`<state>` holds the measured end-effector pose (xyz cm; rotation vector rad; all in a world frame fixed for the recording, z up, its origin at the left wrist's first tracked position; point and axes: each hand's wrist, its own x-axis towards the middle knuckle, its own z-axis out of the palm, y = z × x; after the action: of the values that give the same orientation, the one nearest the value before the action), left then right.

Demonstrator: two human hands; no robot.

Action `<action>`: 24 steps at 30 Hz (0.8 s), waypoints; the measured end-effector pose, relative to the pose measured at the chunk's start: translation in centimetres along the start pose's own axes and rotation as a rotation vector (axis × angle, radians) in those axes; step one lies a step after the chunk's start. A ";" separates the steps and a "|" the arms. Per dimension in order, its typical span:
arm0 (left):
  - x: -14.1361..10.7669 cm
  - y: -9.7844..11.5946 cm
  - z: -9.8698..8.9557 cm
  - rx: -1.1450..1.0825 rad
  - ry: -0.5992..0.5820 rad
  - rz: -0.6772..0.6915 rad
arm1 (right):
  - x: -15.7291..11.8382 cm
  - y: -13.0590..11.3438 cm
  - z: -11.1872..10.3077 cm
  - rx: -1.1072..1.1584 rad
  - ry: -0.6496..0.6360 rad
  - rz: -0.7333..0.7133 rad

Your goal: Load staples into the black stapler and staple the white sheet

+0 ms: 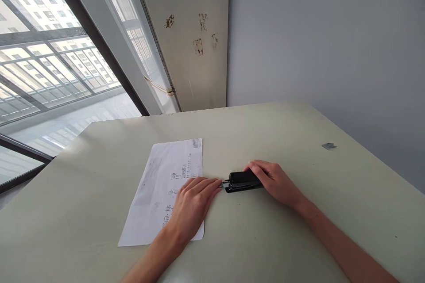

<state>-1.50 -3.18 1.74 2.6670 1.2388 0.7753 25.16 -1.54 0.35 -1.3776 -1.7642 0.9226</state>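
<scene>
A black stapler [244,180] lies across the table, its front pointing left. My right hand [270,182] is wrapped round its rear end, thumb and fingers closed on the body. From the front sticks out a small silvery metal part [226,184]. The fingertips of my left hand [196,199] are pressed together on that metal part; whether they also hold loose staples is hidden. Beneath my left hand and wrist lies a white printed sheet of paper [146,203], its right edge close to the stapler.
Small grey metallic pieces [329,146], perhaps staple strips, lie at the right of the pale table [265,247]. A grey wall [325,44] borders the table at the right. To the left are dark-framed glass [59,75] and a stained cream panel [195,75].
</scene>
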 end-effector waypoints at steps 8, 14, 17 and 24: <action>0.1 -0.1 0.1 -0.124 0.019 -0.092 | -0.1 -0.4 -0.1 0.014 -0.001 0.015; 0.9 0.1 -0.7 -0.226 -0.146 -0.324 | 0.0 -0.2 -0.1 0.018 -0.007 0.023; 1.1 0.1 -0.8 -0.197 -0.154 -0.293 | -0.1 -0.2 -0.1 0.016 -0.011 0.032; 0.8 -0.1 -0.3 -0.060 -0.079 -0.204 | -0.1 -0.5 -0.2 0.021 -0.010 0.014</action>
<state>-1.25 -2.56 2.27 2.4492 1.4151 0.6605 25.13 -1.67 0.84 -1.3754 -1.7496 0.9546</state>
